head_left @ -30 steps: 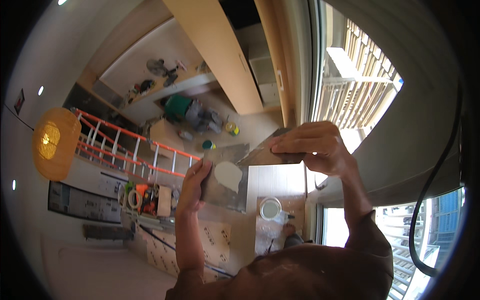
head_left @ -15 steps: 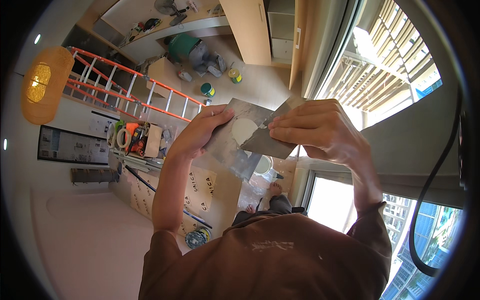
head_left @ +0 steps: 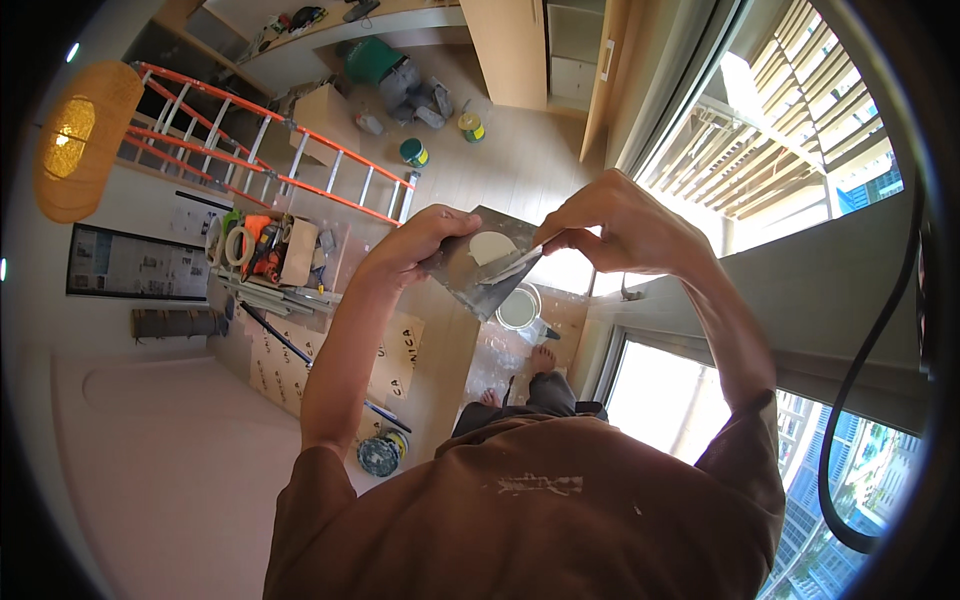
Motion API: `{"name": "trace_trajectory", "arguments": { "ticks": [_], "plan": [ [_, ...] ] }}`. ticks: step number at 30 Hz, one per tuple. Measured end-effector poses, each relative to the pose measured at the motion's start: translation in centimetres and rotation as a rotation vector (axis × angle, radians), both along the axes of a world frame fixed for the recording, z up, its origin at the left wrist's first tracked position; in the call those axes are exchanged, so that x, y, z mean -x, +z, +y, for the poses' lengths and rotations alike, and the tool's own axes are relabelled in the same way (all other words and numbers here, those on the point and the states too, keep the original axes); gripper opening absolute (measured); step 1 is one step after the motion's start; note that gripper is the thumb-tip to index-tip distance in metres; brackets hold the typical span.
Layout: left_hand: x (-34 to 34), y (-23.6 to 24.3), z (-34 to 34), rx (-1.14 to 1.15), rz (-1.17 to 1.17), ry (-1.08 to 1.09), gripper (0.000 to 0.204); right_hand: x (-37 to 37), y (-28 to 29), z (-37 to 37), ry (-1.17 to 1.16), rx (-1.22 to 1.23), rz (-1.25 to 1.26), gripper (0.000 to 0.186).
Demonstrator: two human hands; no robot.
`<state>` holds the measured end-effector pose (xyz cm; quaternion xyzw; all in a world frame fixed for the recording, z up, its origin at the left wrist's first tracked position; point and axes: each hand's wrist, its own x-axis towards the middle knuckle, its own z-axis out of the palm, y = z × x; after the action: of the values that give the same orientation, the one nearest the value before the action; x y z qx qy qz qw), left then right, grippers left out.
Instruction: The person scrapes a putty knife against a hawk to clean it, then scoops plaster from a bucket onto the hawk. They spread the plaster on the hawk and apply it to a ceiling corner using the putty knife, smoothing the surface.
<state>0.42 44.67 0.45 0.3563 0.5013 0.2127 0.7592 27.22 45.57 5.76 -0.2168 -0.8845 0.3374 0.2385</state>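
My left hand [head_left: 428, 242] is closed on the edge of a flat grey metal putty blade [head_left: 462, 270], its thumb on top. A round dab of whitish putty [head_left: 490, 247] sits on that blade's upper face. In my right hand [head_left: 618, 228] a second putty blade [head_left: 516, 264] is pinched between thumb and fingers. This one is tilted almost edge-on, its edge against or just over the first blade beside the putty; contact is hard to tell. Some putty appears smeared along it.
Below the blades stands an open bucket [head_left: 518, 308] near my feet. An orange ladder [head_left: 270, 120] stands ahead on the left, by a box of tools [head_left: 265, 250]. Further ahead a person in green [head_left: 375, 65] bends near two cans. Windows are on the right.
My right hand has tilted its blade from lying flat to nearly edge-on. The putty now shows more fully on the left blade. The view has shifted slightly.
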Motion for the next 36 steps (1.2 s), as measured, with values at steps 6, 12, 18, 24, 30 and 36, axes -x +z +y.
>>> {"name": "trace_trajectory", "arguments": {
  "ticks": [6,12,18,24,30,36],
  "plan": [
    [0.2,-4.4,0.1,0.100,-0.018,-0.028,0.024,0.8,-1.5,1.6,0.006,0.128,-0.112,0.012],
    [1.3,-8.9,-0.7,0.139,0.006,-0.046,0.023,1.7,-5.5,3.7,0.047,0.455,-0.302,0.030],
    [1.4,-7.9,-1.3,0.099,0.066,0.012,0.025,0.4,-10.1,1.7,0.212,1.193,-0.037,0.032],
    [3.4,-4.9,-3.1,-0.083,0.239,0.059,0.025,-2.2,0.2,3.4,-0.146,1.101,0.714,0.021],
    [3.5,-2.4,-5.1,-0.086,0.115,0.179,0.029,-6.1,15.8,11.2,-0.118,0.562,1.421,0.025],
    [3.1,-2.1,-4.4,-0.078,0.134,0.155,0.030,-9.4,25.2,19.2,-0.322,0.237,1.441,0.028]
  ]
}}
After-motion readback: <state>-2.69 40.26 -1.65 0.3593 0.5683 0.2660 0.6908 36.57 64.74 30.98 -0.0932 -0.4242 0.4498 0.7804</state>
